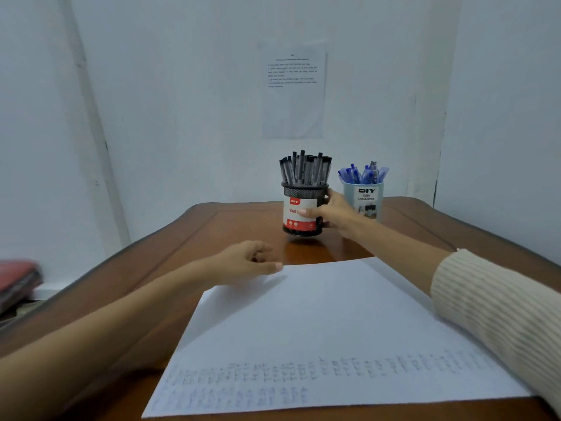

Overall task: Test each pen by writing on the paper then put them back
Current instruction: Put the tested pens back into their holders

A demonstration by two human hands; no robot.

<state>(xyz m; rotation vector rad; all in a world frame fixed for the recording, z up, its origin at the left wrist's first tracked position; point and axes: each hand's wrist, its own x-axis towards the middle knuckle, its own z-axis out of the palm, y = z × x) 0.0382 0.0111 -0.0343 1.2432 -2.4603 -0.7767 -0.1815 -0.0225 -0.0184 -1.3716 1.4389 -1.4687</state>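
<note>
A black mesh pen holder point(299, 218) with a red and white label stands at the far middle of the table, full of several grey-black pens point(305, 169). My right hand point(332, 215) grips this holder from its right side, thumb across the label. It looks slightly lifted or tilted. A white sheet of paper point(318, 323) lies in front of me with two rows of faint writing near its front edge. My left hand point(252, 259) hovers at the paper's far left corner, fingers loosely curled, holding nothing.
A pale blue cup point(365, 202) with several blue pens point(362, 173) stands right behind my right hand. The brown wooden table point(212, 232) ends at a white wall with a printed sheet point(293, 92) taped on it. A red object point(16, 278) lies off the table at left.
</note>
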